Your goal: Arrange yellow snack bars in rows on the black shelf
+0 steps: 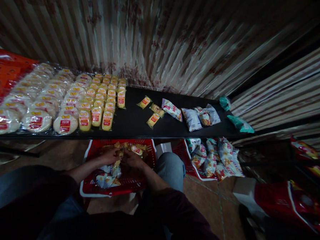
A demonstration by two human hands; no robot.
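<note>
Both my hands are down in a red plastic basket [93, 184] below a black shelf [138, 124]. My left hand [109, 156] and my right hand [132, 160] are closed together on small yellow snack packets [118, 161] in the basket. More packets [106, 180] lie loose in the basket. On the shelf, rows of yellow wrapped cakes [95, 116] and round flat breads [36, 121] are lined up at the left. A few single yellow packets [153, 119] lie in the middle of the shelf.
White and red snack bags [192, 118] and teal packets [239, 123] lie at the shelf's right end. A second red basket [186, 158] holds chip bags [218, 160]. Corrugated metal wall [172, 44] stands behind. Orange boxes [2, 74] sit far left. Another red basket [287, 203] is at lower right.
</note>
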